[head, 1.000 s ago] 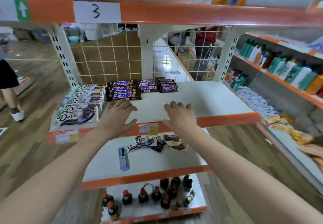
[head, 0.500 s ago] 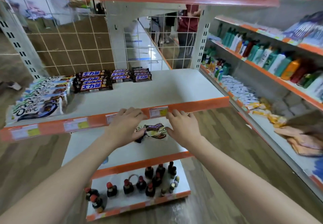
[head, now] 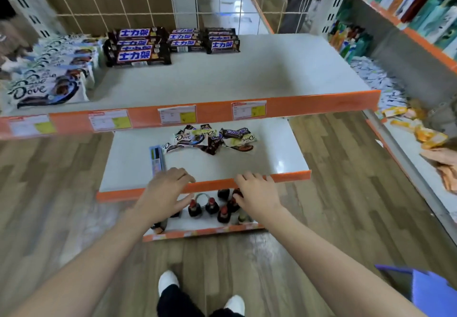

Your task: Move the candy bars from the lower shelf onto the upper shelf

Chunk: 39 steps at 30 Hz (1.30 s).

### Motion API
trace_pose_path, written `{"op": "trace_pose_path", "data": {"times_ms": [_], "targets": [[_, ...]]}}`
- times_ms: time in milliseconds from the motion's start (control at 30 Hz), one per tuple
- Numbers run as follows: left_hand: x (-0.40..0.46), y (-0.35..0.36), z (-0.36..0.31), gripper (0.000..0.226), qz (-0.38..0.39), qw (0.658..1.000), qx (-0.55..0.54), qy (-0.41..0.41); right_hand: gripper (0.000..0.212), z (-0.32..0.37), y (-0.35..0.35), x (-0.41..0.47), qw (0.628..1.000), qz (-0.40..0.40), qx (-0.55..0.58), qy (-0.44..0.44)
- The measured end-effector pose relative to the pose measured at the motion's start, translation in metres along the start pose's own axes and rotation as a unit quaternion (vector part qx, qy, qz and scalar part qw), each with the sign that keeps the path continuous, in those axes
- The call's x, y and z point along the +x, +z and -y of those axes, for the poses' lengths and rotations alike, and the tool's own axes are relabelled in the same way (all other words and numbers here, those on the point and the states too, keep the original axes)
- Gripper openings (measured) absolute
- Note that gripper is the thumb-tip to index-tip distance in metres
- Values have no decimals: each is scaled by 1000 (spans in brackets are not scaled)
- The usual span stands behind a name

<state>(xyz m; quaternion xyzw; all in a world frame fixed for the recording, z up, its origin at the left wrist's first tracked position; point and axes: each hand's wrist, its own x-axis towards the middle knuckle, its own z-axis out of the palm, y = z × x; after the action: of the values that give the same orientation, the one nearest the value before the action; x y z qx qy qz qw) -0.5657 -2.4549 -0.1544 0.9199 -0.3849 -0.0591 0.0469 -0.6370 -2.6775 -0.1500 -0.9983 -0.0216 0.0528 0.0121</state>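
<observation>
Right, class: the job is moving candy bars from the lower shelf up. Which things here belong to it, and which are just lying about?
Belongs to the job:
loose candy bars
lower shelf
upper shelf
left hand, empty
right hand, empty

Just lying about:
small dark bottles
blue box
shampoo bottles

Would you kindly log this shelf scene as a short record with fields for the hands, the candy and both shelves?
left hand: open, empty, fingers over the front edge of the lower shelf
right hand: open, empty, at the same edge
loose candy pile: toward the back of the lower shelf, not touched
upper shelf: stacked Snickers bars at the back, Dove bags at the left; right half bare
bottom shelf: small dark bottles
task state: pile not yet moved
</observation>
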Motion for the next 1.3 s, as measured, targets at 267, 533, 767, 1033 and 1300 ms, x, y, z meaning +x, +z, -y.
{"op": "trace_pose_path", "data": {"times_ms": [267, 533, 767, 1033, 1300], "targets": [[-22, 32, 37, 44, 51, 996, 35, -69, 37, 22, 27, 24, 999, 26, 18, -40], [-18, 54, 70, 36, 36, 990, -18, -133, 37, 34, 45, 67, 998, 22, -1, -66], [0, 84, 94, 37, 26, 984, -43, -172, 34, 31, 75, 103, 997, 40, 3, -73], [17, 128, 129, 42, 51, 973, -46, -220, 33, 30, 120, 144, 996, 49, -21, -75], [47, 166, 157, 37, -43, 966, -92, -239, 31, 39, 161, 193, 997, 42, -13, -67]]}}
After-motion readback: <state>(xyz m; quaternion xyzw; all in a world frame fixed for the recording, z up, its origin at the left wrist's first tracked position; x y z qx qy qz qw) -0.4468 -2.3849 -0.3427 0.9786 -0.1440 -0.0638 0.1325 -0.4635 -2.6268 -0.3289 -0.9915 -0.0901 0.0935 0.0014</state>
